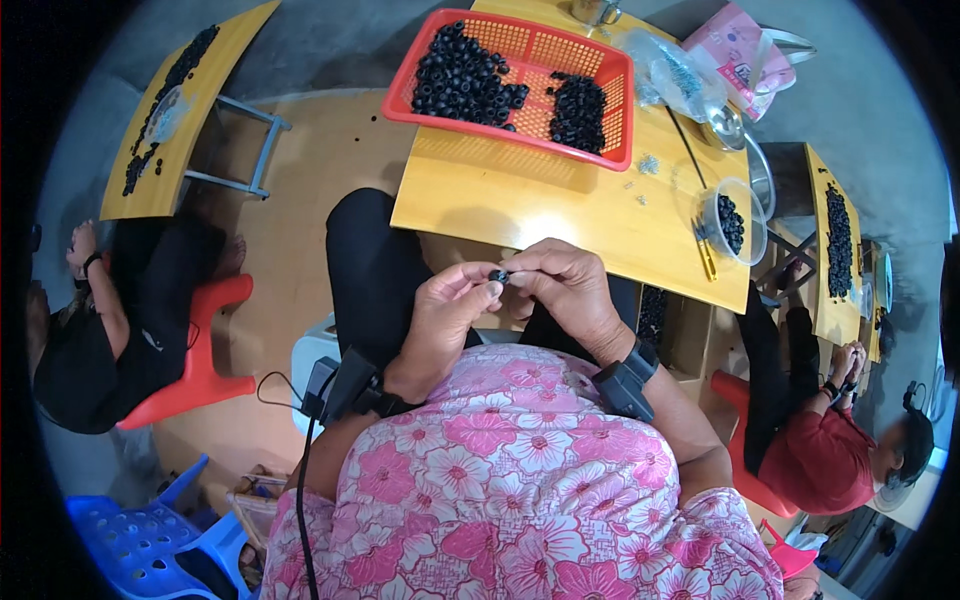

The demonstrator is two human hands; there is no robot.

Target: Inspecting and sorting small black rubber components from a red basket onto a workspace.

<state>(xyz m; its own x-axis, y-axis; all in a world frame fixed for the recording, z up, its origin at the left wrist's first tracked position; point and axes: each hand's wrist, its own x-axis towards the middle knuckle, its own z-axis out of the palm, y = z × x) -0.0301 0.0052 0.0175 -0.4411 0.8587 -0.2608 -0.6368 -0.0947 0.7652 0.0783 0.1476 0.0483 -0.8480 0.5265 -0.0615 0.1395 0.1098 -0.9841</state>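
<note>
Pinching between both hands, a small black ring-shaped part [497, 275] is held just above the lap, in front of the near edge of the yellow wooden surface [560, 215]. The left hand [443, 320] is closed narrowly on the part, thumb and forefinger tips touching it from the left; the right hand [565, 290] meets it from the right, fingers [520, 272] curled tight against the same piece. Whether a second piece is pressed into it cannot be told at this size. Black bands are worn on both wrists, with a cable running down from the left one. On the surface, well beyond the hands, a red plastic basket [600, 150] is seen holding two heaps of black rings [465, 80], a larger one to the left and a smaller one to the right. To the right of the basket, a clear bag [670, 70] and a clear round tub [735, 222] partly filled with more black parts are noted; a few small loose pale bits [648, 165] lie between basket and tub. A seated person in a red top [825, 455] is recorded at the right, another in dark clothes on a red chair [195, 370] at the left. A blue plastic stool [150, 540] stands at lower left.
</note>
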